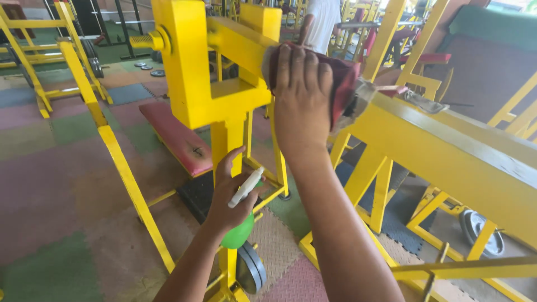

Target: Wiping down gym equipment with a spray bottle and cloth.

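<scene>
The right hand [302, 95] presses a dark red cloth [341, 89] flat on the yellow machine beam [447, 151] (running down-right); the lower left hand [232, 196] grips a green spray bottle [239, 232].

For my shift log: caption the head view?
Right hand presses red cloth on yellow machine; left hand holds green spray bottle.

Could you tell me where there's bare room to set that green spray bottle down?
The floor mats left of the slanted yellow bar are free, as is the red bench pad. Around the weight plate and frame legs beneath it's crowded.
</scene>
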